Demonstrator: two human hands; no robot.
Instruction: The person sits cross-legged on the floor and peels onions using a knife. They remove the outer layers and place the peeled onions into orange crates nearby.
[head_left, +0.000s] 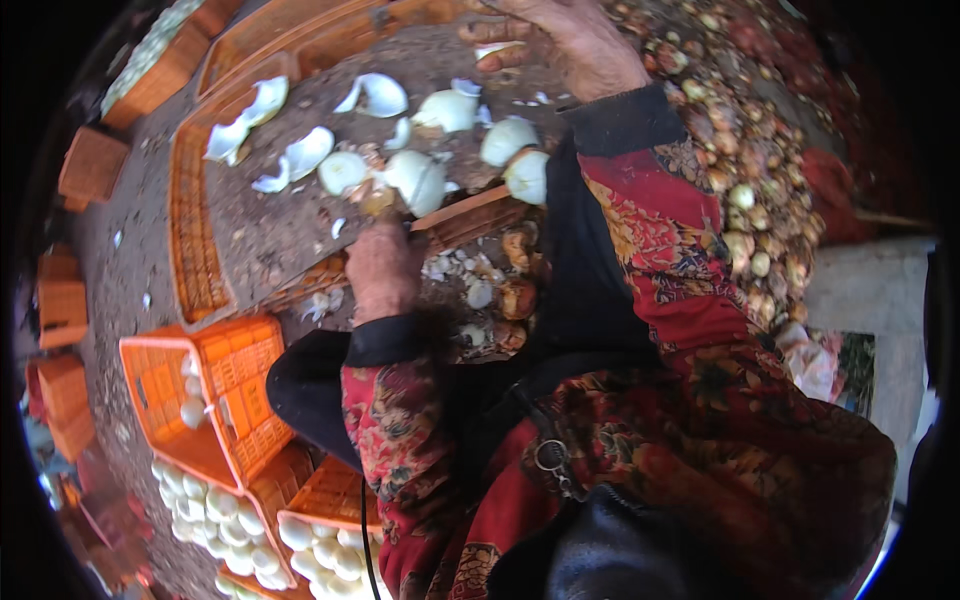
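Observation:
My left hand (384, 266) is at the centre left, curled with its fingertips hidden; a yellowish-brown onion (377, 201) lies right at its far side, blurred, so a grip on it cannot be made out. My right hand (559, 49) is at the top, fingers spread, over a white piece (499, 49) that shows between them. On the dirty board (262, 217) lie peeled white onions (416, 182), another pair at the right (510, 141), and curved white onion layers (375, 95). A wooden bar (469, 214) runs beside the near onions.
An orange plastic crate (199, 292) frames the board. Another orange crate (244, 382) stands at lower left, above crates of peeled onions (217, 517). Unpeeled onions (724, 150) are heaped at the right, with more brown onions (517, 300) by my knees. Further crates (91, 163) stand at far left.

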